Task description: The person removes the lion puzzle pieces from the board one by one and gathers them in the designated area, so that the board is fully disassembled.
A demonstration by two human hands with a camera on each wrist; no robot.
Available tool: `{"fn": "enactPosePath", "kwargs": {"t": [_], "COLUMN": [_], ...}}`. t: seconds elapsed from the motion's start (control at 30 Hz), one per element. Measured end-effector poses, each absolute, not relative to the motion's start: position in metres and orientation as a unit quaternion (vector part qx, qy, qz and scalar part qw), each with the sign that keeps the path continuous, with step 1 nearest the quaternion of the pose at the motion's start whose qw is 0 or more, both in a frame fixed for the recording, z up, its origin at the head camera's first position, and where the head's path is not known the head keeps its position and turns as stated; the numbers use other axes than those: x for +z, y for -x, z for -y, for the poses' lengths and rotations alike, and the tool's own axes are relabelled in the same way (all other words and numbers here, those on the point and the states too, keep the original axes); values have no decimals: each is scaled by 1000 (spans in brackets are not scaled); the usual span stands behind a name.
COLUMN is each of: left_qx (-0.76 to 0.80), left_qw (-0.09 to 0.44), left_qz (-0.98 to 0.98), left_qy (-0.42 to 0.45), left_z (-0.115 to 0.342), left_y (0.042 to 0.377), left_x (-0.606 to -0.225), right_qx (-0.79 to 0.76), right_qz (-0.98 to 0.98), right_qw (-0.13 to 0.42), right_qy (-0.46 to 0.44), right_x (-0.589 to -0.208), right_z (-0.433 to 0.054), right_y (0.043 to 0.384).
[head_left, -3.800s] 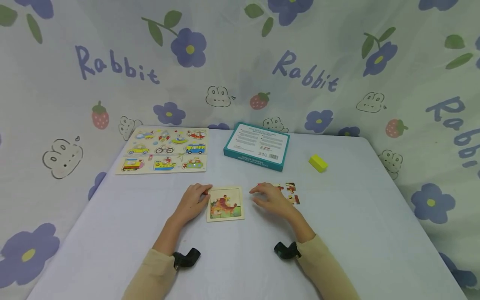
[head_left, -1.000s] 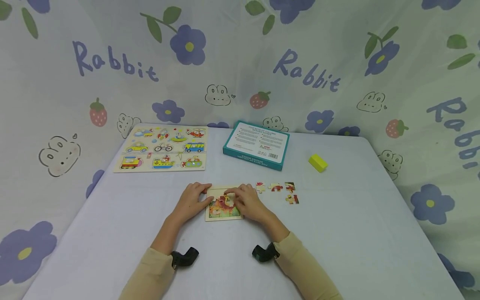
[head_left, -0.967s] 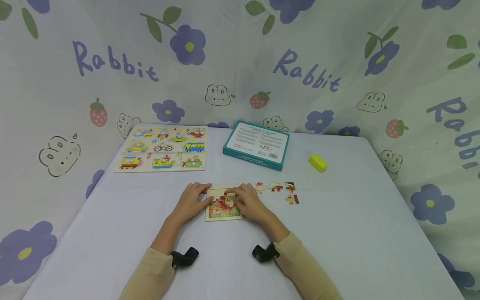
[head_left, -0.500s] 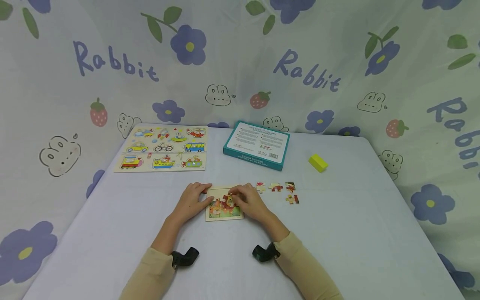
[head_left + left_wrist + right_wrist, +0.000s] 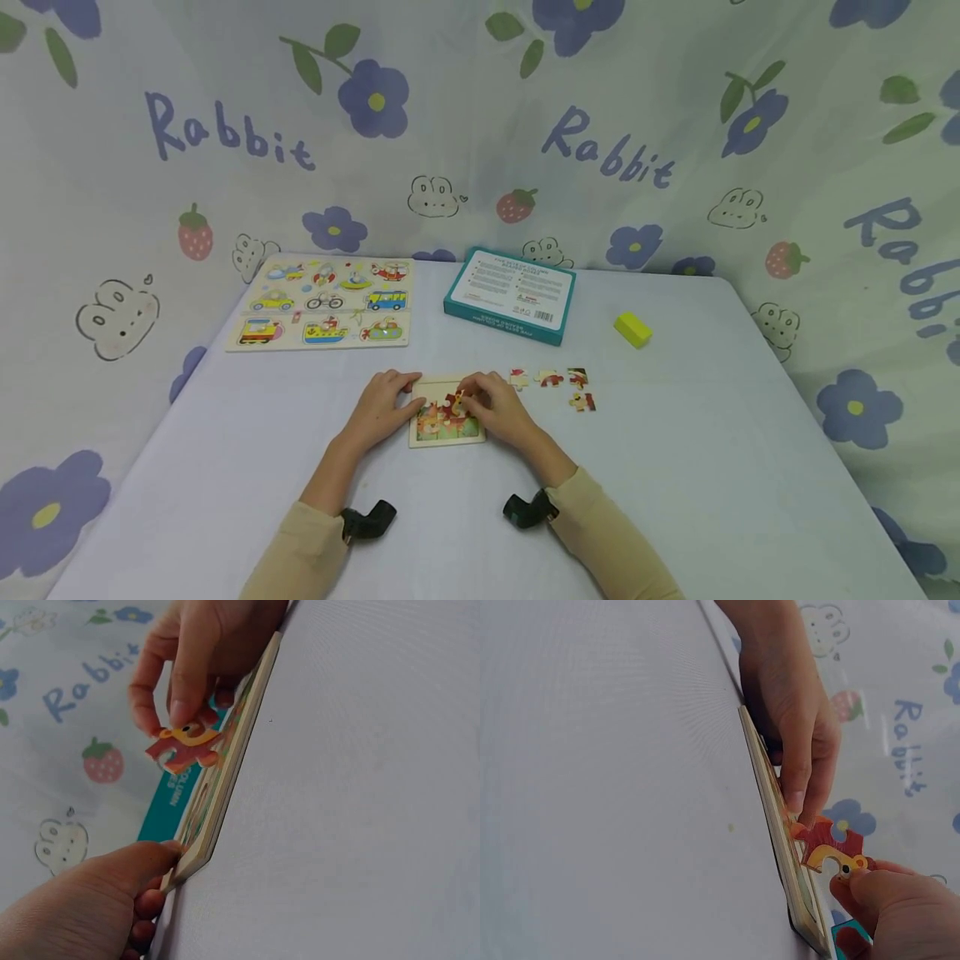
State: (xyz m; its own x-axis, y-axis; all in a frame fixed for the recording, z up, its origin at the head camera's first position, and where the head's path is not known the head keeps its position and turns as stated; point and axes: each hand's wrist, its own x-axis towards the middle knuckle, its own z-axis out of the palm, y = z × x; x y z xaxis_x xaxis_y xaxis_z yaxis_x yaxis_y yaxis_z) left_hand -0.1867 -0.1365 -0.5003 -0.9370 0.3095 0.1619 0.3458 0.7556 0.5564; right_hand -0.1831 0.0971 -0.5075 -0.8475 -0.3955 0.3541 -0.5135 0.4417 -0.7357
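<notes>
A small wooden jigsaw board [image 5: 431, 390] with a cartoon animal picture lies in the middle of the table. My left hand [image 5: 378, 411] grips its left edge; in the left wrist view the thumb rests on top at the corner and the fingers curl beside the edge. Between thumb and fingers my right hand [image 5: 501, 410] pinches a red and yellow puzzle piece [image 5: 829, 840] with an eye printed on it. That piece is tilted up over the right half of the board, and the fingertips hide part of it. Other pieces fill the lower part of the board.
Several loose puzzle pieces [image 5: 551, 378] lie to the right of the board. Farther back are a picture board of vehicles [image 5: 324, 315], a teal box [image 5: 512, 292] with a white label and a yellow block [image 5: 633, 330]. A patterned curtain [image 5: 465, 108] hangs behind the table.
My right hand has come left from beside the loose pieces to over the board. In the last second the piece in its fingers has turned. My left hand has stayed at the board's edge.
</notes>
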Motion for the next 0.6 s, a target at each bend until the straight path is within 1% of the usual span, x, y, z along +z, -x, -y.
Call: {"fn": "enactPosePath", "kwargs": {"t": [0.37, 0.6], "left_qx": [-300, -307], "left_qw": [34, 34], "left_qz": [936, 934], "left_qy": [178, 177], "left_z": [138, 138], "left_y": [186, 184], "left_x": [-503, -505], "right_qx": [471, 485], "right_qz": [842, 838], "right_qw": [67, 58], "right_qy": [-255, -243], "right_x": [-510, -510], "right_z": [-97, -96], "right_y": [182, 178]}}
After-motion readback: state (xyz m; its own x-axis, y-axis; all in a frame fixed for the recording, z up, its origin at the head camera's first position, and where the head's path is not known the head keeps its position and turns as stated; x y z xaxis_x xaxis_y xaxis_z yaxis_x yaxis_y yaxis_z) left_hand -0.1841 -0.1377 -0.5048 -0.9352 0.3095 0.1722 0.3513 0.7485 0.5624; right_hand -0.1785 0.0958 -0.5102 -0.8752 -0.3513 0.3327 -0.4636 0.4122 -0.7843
